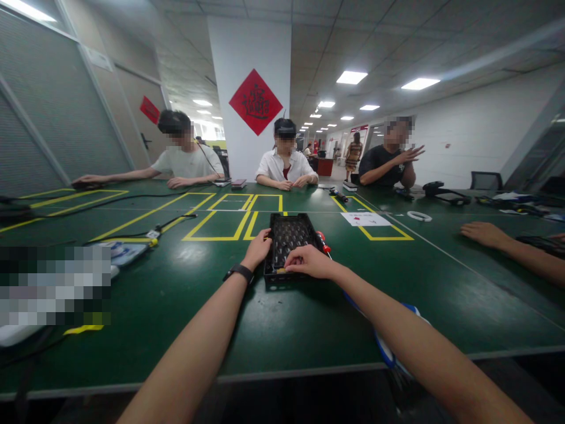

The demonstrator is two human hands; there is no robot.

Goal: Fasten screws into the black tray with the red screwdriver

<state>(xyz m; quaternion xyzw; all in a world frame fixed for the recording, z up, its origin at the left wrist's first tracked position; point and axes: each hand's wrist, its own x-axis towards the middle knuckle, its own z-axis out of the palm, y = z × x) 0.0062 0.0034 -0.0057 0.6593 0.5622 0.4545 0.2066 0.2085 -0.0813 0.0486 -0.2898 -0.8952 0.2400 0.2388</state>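
A black tray [293,241] with rows of small pieces or slots inside lies on the green table in front of me. My left hand [257,250] grips its left wall, thumb near the rim. Over the near end of the tray, my right hand [309,262] is closed with its fingertips pinched together. Beside those fingertips is a small yellowish piece [281,271]; whether they hold it is hidden. A red-handled tool [324,242] lies against the tray's right side, partly covered by my right hand.
Yellow tape [216,238] marks rectangles on the green table [185,306]. A white paper sheet [365,219] and a white ring [419,217] lie to the right. A blue-edged item [384,347] is under my right forearm. Several people sit around; a person's hand [483,234] rests at right.
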